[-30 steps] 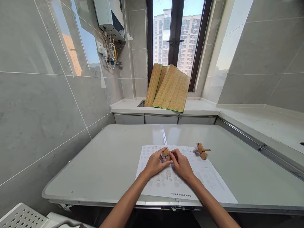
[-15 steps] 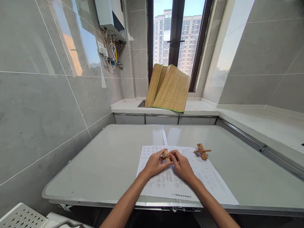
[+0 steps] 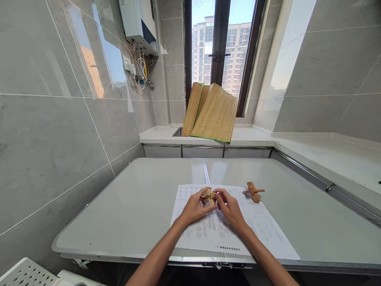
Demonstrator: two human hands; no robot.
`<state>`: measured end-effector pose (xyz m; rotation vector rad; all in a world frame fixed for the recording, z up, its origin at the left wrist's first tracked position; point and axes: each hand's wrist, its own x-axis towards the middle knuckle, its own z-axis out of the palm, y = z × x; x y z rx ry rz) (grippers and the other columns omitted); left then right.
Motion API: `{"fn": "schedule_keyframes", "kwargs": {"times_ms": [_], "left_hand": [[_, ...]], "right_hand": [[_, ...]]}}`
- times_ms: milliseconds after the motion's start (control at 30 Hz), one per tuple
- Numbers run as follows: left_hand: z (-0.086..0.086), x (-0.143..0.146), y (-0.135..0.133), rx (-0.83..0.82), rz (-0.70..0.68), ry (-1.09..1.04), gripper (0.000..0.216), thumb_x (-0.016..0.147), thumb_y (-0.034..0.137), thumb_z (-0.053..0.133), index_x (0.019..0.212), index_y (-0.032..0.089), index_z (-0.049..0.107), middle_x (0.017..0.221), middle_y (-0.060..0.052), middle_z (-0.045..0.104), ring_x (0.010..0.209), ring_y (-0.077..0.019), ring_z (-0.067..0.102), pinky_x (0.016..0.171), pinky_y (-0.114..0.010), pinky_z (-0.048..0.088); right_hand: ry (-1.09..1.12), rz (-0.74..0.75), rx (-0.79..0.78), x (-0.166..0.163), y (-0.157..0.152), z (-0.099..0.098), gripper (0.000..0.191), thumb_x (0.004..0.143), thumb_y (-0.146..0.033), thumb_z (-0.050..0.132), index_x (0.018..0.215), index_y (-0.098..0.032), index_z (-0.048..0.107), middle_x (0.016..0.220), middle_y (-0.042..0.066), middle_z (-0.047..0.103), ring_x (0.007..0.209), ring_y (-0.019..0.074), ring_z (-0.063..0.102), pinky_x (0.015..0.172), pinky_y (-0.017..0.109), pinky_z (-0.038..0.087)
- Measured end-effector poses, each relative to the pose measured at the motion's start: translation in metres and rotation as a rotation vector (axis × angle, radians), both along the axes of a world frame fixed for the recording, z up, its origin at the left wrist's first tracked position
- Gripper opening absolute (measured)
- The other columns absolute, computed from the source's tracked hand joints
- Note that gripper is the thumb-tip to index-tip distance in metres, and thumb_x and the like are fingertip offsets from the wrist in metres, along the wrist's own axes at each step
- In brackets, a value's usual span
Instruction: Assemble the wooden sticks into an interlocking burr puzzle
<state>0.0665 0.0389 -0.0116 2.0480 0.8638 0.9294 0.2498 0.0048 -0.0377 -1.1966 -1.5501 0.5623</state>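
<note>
Both of my hands meet over a printed instruction sheet [image 3: 262,230] on the grey table [image 3: 143,198]. My left hand [image 3: 193,207] and my right hand [image 3: 230,208] pinch a small wooden puzzle piece assembly [image 3: 209,196] between their fingertips, just above the paper. A second wooden piece [image 3: 253,191], a cross of short bars with a thin peg, lies on the sheet's far right corner, a hand's width beyond my right hand.
A rolled bamboo mat [image 3: 211,111] leans against the window [image 3: 220,43] on the counter behind the table. Tiled walls close in on the left and right. A white perforated stool [image 3: 26,274] sits at the lower left.
The wooden assembly has turned slightly between my fingers and my hands have shifted a little. The cross-shaped piece on the sheet has not moved.
</note>
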Motion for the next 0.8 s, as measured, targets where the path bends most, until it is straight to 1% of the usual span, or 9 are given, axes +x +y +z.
{"fn": "schedule_keyframes", "kwargs": {"times_ms": [67,133,200,267,367,467,567,667,800], "left_hand": [[0.003,0.001,0.0,-0.062,-0.022,-0.065,0.062,0.08,0.042,0.081,0.136,0.024,0.06,0.096,-0.001,0.069,0.076,-0.0153,0.055,0.073,-0.028,0.048],[0.005,0.002,0.0,-0.129,-0.052,-0.135,0.061,0.081,0.041,0.08,0.136,0.023,0.06,0.103,-0.004,0.069,0.08,-0.016,0.057,0.075,-0.028,0.049],[0.005,0.003,0.001,-0.186,-0.085,-0.2,0.059,0.081,0.038,0.08,0.135,0.022,0.061,0.108,-0.006,0.069,0.086,-0.0173,0.06,0.079,-0.03,0.05],[0.006,0.003,0.002,-0.231,-0.114,-0.242,0.058,0.08,0.036,0.08,0.134,0.022,0.062,0.113,-0.008,0.069,0.092,-0.0192,0.062,0.082,-0.03,0.052],[0.007,0.002,0.003,-0.314,-0.152,-0.22,0.061,0.081,0.038,0.079,0.137,0.022,0.06,0.112,-0.009,0.068,0.092,-0.0201,0.063,0.068,-0.025,0.052],[0.009,0.0,0.003,-0.374,-0.175,-0.184,0.069,0.079,0.041,0.08,0.142,0.023,0.056,0.105,-0.007,0.067,0.084,-0.0182,0.063,0.054,-0.02,0.045],[0.009,-0.001,0.004,-0.368,-0.169,-0.173,0.073,0.075,0.04,0.084,0.142,0.025,0.057,0.112,-0.009,0.067,0.088,-0.0189,0.063,0.053,-0.02,0.045],[0.01,-0.001,0.003,-0.303,-0.127,-0.162,0.07,0.072,0.038,0.087,0.137,0.027,0.062,0.123,-0.009,0.065,0.09,-0.0178,0.062,0.056,-0.02,0.045],[0.013,-0.002,0.001,-0.23,-0.13,-0.139,0.069,0.071,0.035,0.088,0.136,0.03,0.065,0.131,-0.008,0.061,0.091,-0.0166,0.063,0.059,-0.022,0.045]], "right_hand": [[0.025,-0.017,-0.018,0.0,0.0,0.0,0.049,0.105,-0.057,0.03,0.119,-0.022,0.061,0.06,-0.002,0.061,0.054,0.0201,0.057,0.058,0.03,0.047],[0.027,-0.007,-0.038,0.001,0.0,0.0,0.048,0.104,-0.057,0.033,0.121,-0.022,0.062,0.055,-0.004,0.056,0.051,0.0201,0.054,0.056,0.03,0.045],[0.021,0.032,-0.055,0.001,0.001,0.0,0.043,0.102,-0.057,0.042,0.119,-0.024,0.064,0.058,-0.003,0.059,0.053,0.0197,0.055,0.057,0.03,0.044],[0.032,0.076,-0.069,0.001,0.001,0.0,0.04,0.101,-0.057,0.044,0.114,-0.025,0.064,0.062,-0.003,0.061,0.056,0.0193,0.056,0.06,0.03,0.045],[0.081,0.126,-0.101,0.002,0.004,-0.001,0.04,0.101,-0.06,0.042,0.103,-0.025,0.062,0.062,-0.004,0.059,0.056,0.019,0.056,0.059,0.03,0.045],[0.142,0.184,-0.146,0.002,0.008,-0.004,0.044,0.1,-0.064,0.04,0.09,-0.025,0.057,0.06,-0.005,0.056,0.052,0.0179,0.055,0.057,0.03,0.046],[0.213,0.231,-0.183,0.002,0.011,-0.005,0.048,0.098,-0.069,0.041,0.081,-0.025,0.052,0.06,-0.006,0.053,0.049,0.0153,0.052,0.055,0.029,0.047],[0.291,0.274,-0.219,0.003,0.012,-0.003,0.052,0.095,-0.072,0.045,0.076,-0.024,0.049,0.061,-0.006,0.05,0.048,0.0131,0.05,0.052,0.028,0.045],[0.378,0.323,-0.279,0.003,0.01,0.001,0.053,0.093,-0.072,0.049,0.077,-0.023,0.053,0.058,-0.008,0.043,0.044,0.011,0.046,0.047,0.026,0.043]]}}
